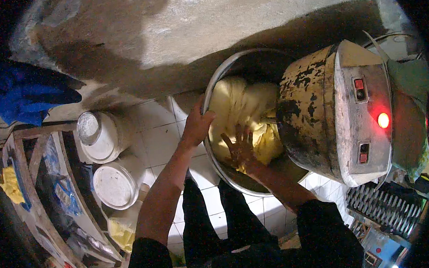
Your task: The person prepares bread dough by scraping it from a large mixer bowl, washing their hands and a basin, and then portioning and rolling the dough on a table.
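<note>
A large round metal mixing bowl (213, 72) holds pale yellow dough (234, 97), with a brighter yellow mass (265, 141) beside my right hand. A worn, paint-flaked mixer head (304, 106) with switches and a lit red lamp (383, 120) hangs over the bowl's right side. My left hand (197, 125) grips the bowl's left rim, fingers curled over it. My right hand (240, 149) is inside the bowl, touching the dough, its fingers spread.
A rough wall (152, 31) backs the tiled floor (155, 136). At left are two white buckets (114, 184), a wooden rack (62, 155) and blue cloth (30, 89). At lower right are slatted metal pieces (380, 208) and a blue machine (382, 246).
</note>
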`<move>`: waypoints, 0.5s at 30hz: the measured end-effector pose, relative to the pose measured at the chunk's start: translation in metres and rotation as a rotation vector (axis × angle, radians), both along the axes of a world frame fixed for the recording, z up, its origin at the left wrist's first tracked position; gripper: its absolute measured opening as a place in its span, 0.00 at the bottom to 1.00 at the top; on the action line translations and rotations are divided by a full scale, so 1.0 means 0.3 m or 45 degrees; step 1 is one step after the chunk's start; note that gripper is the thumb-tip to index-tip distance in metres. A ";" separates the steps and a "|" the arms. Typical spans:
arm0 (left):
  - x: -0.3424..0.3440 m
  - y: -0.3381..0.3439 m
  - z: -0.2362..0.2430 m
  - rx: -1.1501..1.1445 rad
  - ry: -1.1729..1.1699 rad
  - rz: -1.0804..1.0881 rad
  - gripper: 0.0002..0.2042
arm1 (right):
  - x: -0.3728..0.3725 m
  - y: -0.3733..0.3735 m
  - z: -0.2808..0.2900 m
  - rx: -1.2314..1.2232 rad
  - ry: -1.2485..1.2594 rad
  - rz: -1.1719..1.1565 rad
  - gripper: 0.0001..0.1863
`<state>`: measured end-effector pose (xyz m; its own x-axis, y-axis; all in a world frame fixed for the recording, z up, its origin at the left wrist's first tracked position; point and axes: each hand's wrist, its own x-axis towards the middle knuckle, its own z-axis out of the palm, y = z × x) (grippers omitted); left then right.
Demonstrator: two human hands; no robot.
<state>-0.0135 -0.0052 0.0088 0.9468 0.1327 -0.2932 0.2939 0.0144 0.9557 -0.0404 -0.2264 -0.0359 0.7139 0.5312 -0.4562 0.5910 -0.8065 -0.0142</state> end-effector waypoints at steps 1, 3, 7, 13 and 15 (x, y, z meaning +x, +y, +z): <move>-0.001 0.017 -0.012 0.047 0.053 -0.015 0.34 | 0.005 0.059 0.050 0.082 -0.077 0.110 0.33; -0.015 0.040 -0.027 0.106 0.118 -0.021 0.34 | 0.066 0.169 0.054 0.375 -0.083 0.499 0.29; 0.088 -0.020 0.017 0.022 0.113 -0.054 0.33 | 0.399 0.329 -0.349 0.138 -0.215 -0.053 0.26; 0.110 -0.133 0.068 -0.028 0.004 -0.088 0.31 | 0.466 -0.006 -0.555 0.963 -0.071 -0.336 0.16; -0.035 0.047 -0.003 0.132 0.137 0.002 0.30 | 0.219 0.092 -0.303 0.466 0.046 0.055 0.18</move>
<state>-0.0239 0.0089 0.0079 0.9104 0.1688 -0.3778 0.3950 -0.0823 0.9150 0.0252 -0.1988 -0.1268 0.6742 0.6930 -0.2552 0.6180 -0.7187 -0.3187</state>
